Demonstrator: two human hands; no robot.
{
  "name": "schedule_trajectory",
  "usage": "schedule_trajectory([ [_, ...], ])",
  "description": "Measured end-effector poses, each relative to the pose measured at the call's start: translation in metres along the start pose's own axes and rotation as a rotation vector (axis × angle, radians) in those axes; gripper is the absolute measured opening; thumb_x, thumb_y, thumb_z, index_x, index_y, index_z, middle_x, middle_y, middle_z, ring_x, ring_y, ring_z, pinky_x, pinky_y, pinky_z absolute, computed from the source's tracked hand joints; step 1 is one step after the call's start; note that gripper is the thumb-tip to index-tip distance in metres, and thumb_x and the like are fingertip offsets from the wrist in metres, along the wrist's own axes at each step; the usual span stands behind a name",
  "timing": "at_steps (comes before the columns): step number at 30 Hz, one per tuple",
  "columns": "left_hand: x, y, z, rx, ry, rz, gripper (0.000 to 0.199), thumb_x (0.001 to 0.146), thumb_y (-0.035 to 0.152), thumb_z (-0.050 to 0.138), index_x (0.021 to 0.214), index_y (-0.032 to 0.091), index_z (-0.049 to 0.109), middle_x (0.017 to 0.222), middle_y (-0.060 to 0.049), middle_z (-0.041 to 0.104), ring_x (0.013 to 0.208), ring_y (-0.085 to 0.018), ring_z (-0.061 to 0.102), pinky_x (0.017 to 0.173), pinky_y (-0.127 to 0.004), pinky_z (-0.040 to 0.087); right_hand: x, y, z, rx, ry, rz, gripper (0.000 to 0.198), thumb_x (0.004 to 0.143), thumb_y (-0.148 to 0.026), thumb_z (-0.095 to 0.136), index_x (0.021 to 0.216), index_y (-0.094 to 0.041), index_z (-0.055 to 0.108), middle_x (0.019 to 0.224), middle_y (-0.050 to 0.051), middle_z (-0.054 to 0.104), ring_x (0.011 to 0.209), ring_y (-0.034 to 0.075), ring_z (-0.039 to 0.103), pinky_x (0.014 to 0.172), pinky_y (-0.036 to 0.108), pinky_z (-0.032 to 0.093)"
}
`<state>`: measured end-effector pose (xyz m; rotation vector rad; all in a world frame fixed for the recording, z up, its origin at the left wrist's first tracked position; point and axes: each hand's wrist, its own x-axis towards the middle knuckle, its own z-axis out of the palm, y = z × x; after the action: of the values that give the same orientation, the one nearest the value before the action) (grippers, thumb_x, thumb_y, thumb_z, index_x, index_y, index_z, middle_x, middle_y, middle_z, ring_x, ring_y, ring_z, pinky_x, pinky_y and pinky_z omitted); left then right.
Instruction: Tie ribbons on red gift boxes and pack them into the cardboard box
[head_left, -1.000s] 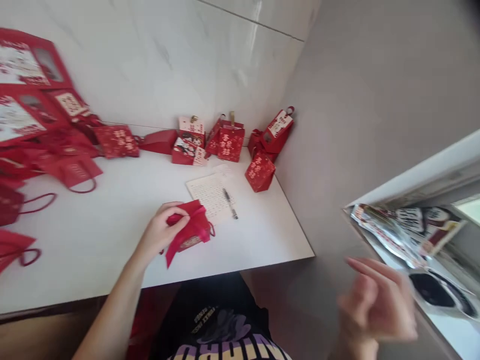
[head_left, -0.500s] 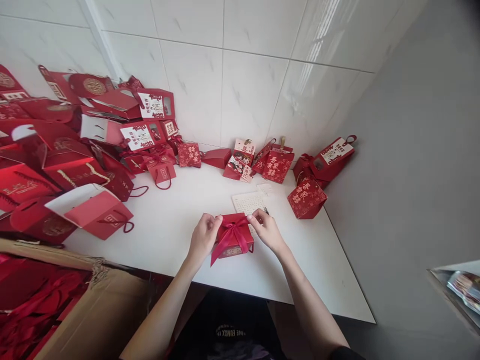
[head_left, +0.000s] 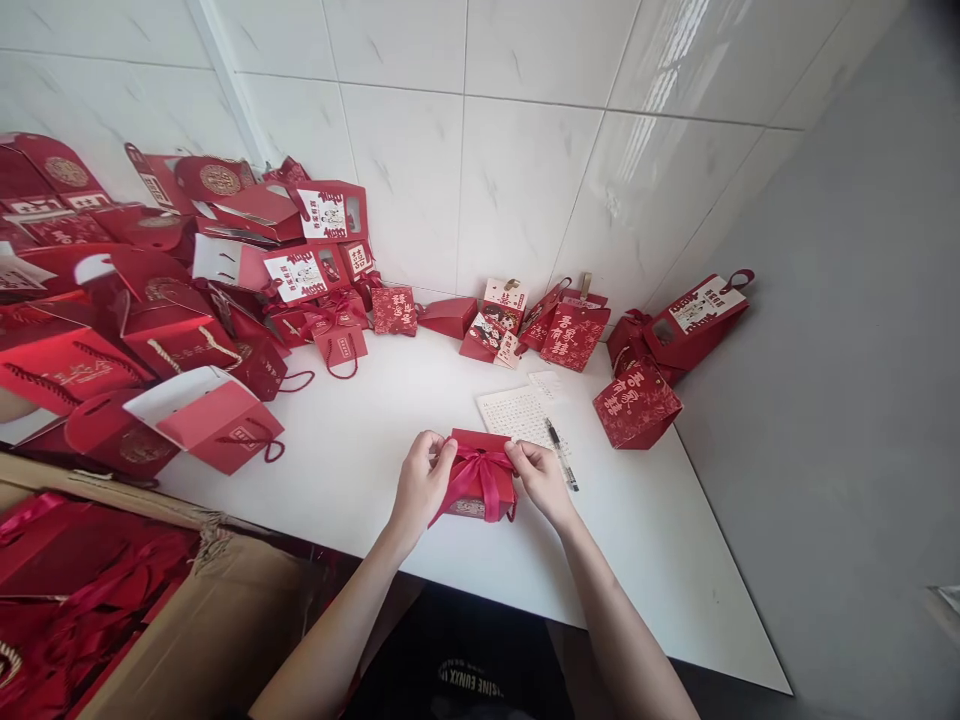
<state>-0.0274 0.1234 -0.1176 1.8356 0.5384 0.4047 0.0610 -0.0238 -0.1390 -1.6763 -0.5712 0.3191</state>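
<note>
A small red gift box [head_left: 504, 500] sits upright on the white table in front of me, with a gold pattern on its front. A crimson ribbon [head_left: 477, 475] is tied in a bow across its top, one tail hanging to the left. My left hand [head_left: 420, 488] pinches the bow's left side between thumb and fingers. On the opposite side, my right hand [head_left: 541, 484] has a like pinch on the ribbon at the box's top right edge. A dark red cord handle shows beside the box's right corner.
Handwritten paper [head_left: 517, 412] and a black pen [head_left: 559, 452] lie behind my right hand. Many red gift boxes [head_left: 202, 415] are piled left. Several more, including a patterned box [head_left: 637, 405], line the wall. A cardboard carton [head_left: 217, 610] of red items stands at lower left.
The view has shifted left, bringing the pen into full sight. My hands remain at the bow, and its loops look pulled wider and flatter across the box top.
</note>
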Motion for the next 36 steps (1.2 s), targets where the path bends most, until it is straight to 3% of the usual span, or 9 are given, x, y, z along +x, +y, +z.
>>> schedule_trajectory([
  [5,-0.004,-0.003,0.005,-0.089,0.03,-0.042,0.028,0.083,0.042,0.045,0.067,0.02,0.039,0.063,0.004,0.046,0.058,-0.012,0.047,0.055,-0.023,0.037,-0.002,0.001,0.0,0.055,0.006,0.026,0.053,0.079,-0.065,0.048,0.054,-0.02,0.035,0.052,-0.003,0.035,0.05,0.011,0.033,0.047,0.024,0.028],
  [11,0.003,0.0,0.004,-0.123,-0.12,-0.086,0.038,0.083,0.048,0.045,0.059,0.019,0.036,0.055,0.004,0.039,0.052,-0.011,0.043,0.049,-0.023,0.034,-0.005,-0.001,-0.005,0.095,-0.009,0.045,0.053,0.077,-0.066,0.05,0.054,-0.02,0.035,0.051,-0.003,0.035,0.048,0.011,0.032,0.045,0.024,0.027],
  [18,0.002,0.0,0.003,-0.033,-0.067,0.003,0.034,0.083,0.041,0.046,0.059,0.019,0.035,0.055,0.004,0.037,0.051,-0.01,0.038,0.05,-0.022,0.032,-0.005,0.002,-0.003,0.146,-0.019,0.07,0.049,0.074,-0.06,0.057,0.057,-0.02,0.034,0.053,-0.004,0.036,0.049,0.01,0.029,0.045,0.023,0.025],
  [23,-0.004,-0.006,0.008,-0.148,-0.03,-0.027,0.034,0.084,0.042,0.045,0.061,0.019,0.033,0.055,0.005,0.032,0.049,-0.009,0.032,0.047,-0.021,0.029,-0.005,0.002,-0.002,0.196,-0.033,0.088,0.047,0.075,-0.056,0.057,0.057,-0.02,0.034,0.054,-0.004,0.036,0.05,0.01,0.03,0.047,0.024,0.025],
  [36,-0.011,-0.018,0.022,-0.336,0.031,0.016,0.029,0.088,0.04,0.038,0.066,0.021,0.033,0.059,0.004,0.036,0.052,-0.01,0.035,0.049,-0.021,0.035,-0.003,0.01,-0.003,0.336,-0.07,0.147,0.04,0.076,-0.046,0.057,0.055,-0.019,0.035,0.052,-0.004,0.032,0.047,0.009,0.028,0.047,0.024,0.025],
])
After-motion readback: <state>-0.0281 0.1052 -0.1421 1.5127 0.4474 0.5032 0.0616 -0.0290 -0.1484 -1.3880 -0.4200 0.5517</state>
